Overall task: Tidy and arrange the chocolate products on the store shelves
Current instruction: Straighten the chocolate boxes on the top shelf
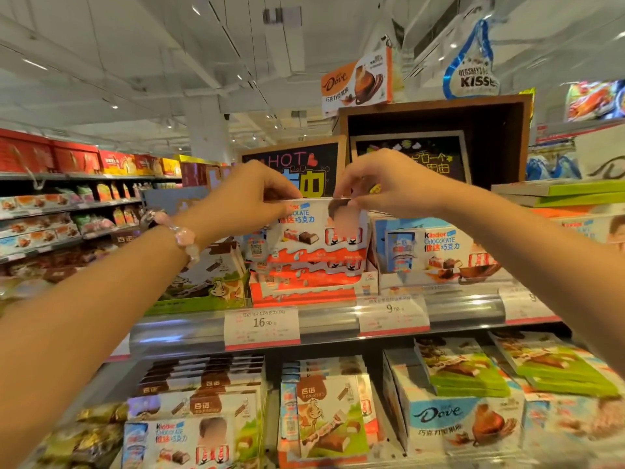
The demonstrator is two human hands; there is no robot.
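Note:
A white and orange Kinder chocolate box (318, 231) stands upright on top of an orange display tray (304, 291) of the same boxes on the upper shelf. My left hand (247, 198) pinches its top left edge. My right hand (385, 184) pinches its top right corner. A bead bracelet sits on my left wrist. To the right stands a larger Kinder carton (436, 252).
The shelf rail (331, 319) carries price tags reading 16.90 and 9.00. Below lie Dove boxes (463, 424), green chocolate packs (466, 370) and more Kinder boxes (176, 441). Chalkboard signs (297, 167) stand behind. Another aisle's shelves run at the left.

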